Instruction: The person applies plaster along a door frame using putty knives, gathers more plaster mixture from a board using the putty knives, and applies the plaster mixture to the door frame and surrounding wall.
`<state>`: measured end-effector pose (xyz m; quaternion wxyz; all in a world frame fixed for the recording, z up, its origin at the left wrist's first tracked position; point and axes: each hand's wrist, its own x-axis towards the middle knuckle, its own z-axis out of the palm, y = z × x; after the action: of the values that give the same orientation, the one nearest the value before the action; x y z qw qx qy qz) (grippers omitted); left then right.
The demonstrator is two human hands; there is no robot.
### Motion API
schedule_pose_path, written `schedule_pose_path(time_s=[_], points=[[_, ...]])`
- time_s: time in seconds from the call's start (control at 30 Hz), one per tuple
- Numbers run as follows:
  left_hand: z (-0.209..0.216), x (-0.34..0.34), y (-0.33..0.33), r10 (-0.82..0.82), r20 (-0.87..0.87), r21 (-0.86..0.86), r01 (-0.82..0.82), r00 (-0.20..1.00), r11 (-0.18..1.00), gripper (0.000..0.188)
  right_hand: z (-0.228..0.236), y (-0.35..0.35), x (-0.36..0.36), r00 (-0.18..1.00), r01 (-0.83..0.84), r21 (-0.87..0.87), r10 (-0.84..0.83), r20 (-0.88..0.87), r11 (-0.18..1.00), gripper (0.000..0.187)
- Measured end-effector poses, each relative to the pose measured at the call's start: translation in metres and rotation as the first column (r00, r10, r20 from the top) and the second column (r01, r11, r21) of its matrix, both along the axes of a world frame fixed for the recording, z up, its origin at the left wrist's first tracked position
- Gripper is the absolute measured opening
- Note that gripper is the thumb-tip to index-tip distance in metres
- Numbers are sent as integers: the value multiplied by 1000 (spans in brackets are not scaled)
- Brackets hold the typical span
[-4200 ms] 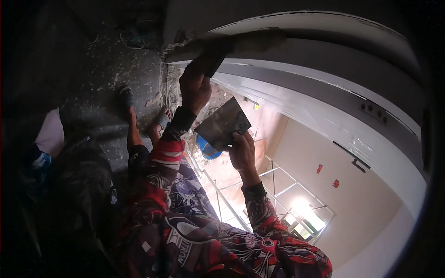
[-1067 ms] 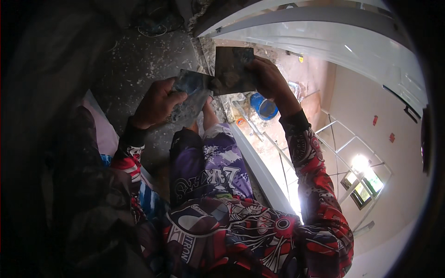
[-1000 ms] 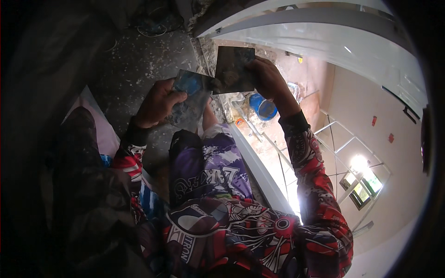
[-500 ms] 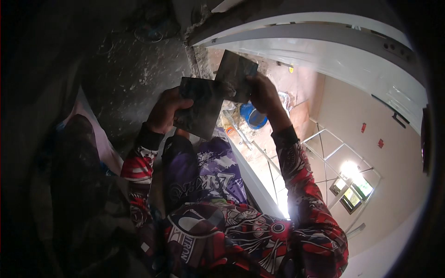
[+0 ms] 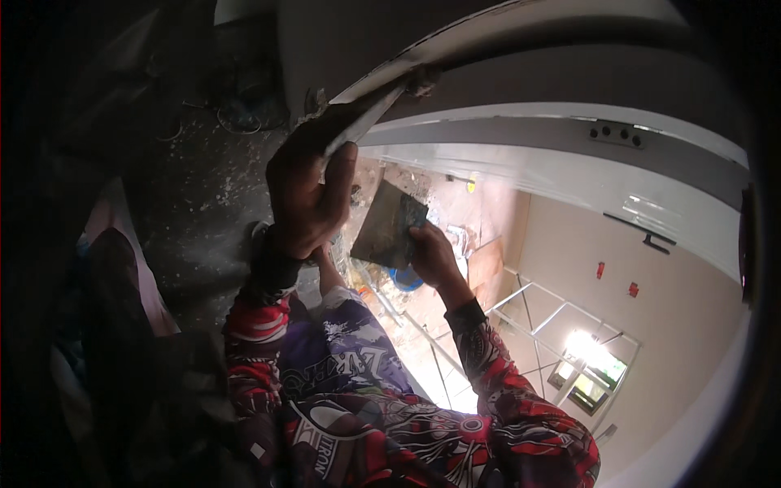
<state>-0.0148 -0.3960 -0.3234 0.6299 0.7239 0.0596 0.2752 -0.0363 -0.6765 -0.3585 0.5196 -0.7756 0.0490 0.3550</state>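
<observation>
My left hand (image 5: 305, 203) is raised and gripping a flat putty blade (image 5: 358, 122), whose edge lies against the underside of a white ledge (image 5: 455, 41). My right hand (image 5: 433, 254) is lower and to the right, holding a dark square plaster board (image 5: 389, 226) by its lower corner, tilted toward me. The two tools are apart. Both arms wear red patterned sleeves.
A rough grey, spattered wall (image 5: 203, 187) fills the left. Far below are a blue bucket (image 5: 404, 279), a metal scaffold frame (image 5: 561, 317) and a bright window (image 5: 586, 362). A white beam with small dark holes (image 5: 614, 134) runs on the right.
The blade and board were held together in front of me; my left hand has since lifted the blade up to the white ledge, and my right hand has dropped with the board.
</observation>
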Motion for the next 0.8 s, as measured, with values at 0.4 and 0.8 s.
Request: schedule_pose_path(time_s=[0.4, 0.8], points=[[-9, -9, -14, 364, 242, 337, -429, 900, 838, 40, 7, 7, -20, 799, 481, 269, -292, -526, 834, 34], [-35, -44, -54, 458, 131, 398, -470, 879, 788, 49, -21, -6, -45, 810, 437, 208, -282, -514, 875, 30]])
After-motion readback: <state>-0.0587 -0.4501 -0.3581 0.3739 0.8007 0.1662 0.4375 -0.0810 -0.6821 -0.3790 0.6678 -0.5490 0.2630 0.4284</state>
